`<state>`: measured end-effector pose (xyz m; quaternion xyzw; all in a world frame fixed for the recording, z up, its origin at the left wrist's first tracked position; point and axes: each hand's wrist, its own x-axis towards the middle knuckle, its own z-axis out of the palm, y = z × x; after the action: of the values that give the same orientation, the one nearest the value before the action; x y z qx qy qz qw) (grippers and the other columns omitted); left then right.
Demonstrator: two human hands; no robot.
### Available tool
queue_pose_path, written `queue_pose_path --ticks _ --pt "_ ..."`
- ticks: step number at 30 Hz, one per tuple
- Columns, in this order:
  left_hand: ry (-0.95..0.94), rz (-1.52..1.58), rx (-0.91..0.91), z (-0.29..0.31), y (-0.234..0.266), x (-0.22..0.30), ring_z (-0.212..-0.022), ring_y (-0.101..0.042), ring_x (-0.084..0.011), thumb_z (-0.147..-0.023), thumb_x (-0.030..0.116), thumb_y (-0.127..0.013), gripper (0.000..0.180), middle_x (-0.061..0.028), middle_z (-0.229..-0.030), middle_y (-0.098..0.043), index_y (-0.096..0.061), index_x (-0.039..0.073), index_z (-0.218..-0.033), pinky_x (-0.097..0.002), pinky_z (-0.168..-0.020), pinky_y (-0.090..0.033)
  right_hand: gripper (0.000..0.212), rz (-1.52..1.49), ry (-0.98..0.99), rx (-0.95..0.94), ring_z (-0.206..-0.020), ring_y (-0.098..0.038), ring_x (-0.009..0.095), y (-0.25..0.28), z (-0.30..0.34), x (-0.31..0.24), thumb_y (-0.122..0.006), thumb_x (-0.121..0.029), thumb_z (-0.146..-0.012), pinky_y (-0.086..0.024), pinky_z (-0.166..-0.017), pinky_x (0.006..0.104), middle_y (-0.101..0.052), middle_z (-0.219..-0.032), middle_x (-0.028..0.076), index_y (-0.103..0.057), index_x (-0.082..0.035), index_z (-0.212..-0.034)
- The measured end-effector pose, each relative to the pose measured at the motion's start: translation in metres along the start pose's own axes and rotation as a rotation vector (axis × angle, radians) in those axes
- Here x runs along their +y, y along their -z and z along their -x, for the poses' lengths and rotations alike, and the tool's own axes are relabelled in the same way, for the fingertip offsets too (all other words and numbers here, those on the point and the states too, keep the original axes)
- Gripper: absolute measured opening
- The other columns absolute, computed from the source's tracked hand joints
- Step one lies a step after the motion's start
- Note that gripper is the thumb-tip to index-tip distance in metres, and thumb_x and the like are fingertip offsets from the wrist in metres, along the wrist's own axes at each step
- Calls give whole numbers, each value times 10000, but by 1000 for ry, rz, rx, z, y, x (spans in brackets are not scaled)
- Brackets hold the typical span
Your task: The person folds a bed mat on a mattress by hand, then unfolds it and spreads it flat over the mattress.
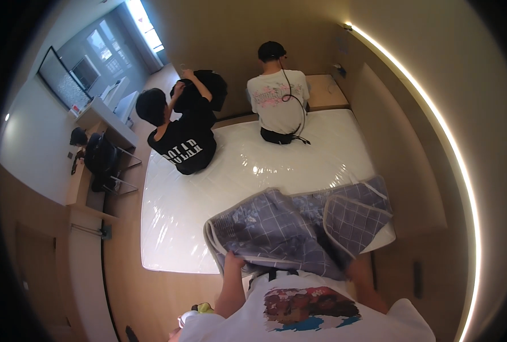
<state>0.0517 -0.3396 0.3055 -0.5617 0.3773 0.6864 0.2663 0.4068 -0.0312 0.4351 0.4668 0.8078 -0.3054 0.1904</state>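
A grey-blue checked quilted pad [265, 225] with pale piping lies rumpled across the near part of a plastic-wrapped white mattress [179, 228]. Its right end is folded over on itself, showing a corner flap. My left hand [234, 261] is closed on the pad's near left edge, where the cloth bunches up. At the near right, my right hand [356, 269] reaches to the pad's lower edge; it is smeared and partly covered, so its fingers do not show.
Two people sit on the mattress's far side, one in a black shirt [185, 142] and one in a white shirt [279, 94]. A padded headboard [401, 142] runs along the right under a light strip [436, 108]. A chair [102, 154] stands by a desk [82, 176] at left.
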Motion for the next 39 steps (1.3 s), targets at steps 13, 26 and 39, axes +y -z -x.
queue_pose_path --ticks 13,26,39 --pt "-361 445 -196 18 140 110 -1256 -384 -346 -947 239 -317 435 -177 -1346 -420 -411 -14 -1287 -517 -1061 -269 358 436 -103 27 -836 -630 324 -71 -157 190 -587 -170 -730 -488 -695 441 -647 -885 182 -600 -13 -1051" --pt "-537 340 -371 101 70 252 -1125 -508 -311 -982 257 -318 381 -166 -1211 -531 -483 0 -1209 -467 -986 -399 369 -2019 117 356 -1047 -545 295 209 -171 6 -421 -251 -872 -427 -940 444 -564 -1137 139 -552 7 -1102" --pt "-990 28 -867 322 -24 404 -915 -612 -251 -926 304 -463 331 -133 -978 -627 -563 16 -1056 -390 -828 -495 292 -1356 842 795 -890 -597 221 466 -45 -80 -533 -245 -895 -499 -772 366 -603 -979 107 -565 0 -1050"
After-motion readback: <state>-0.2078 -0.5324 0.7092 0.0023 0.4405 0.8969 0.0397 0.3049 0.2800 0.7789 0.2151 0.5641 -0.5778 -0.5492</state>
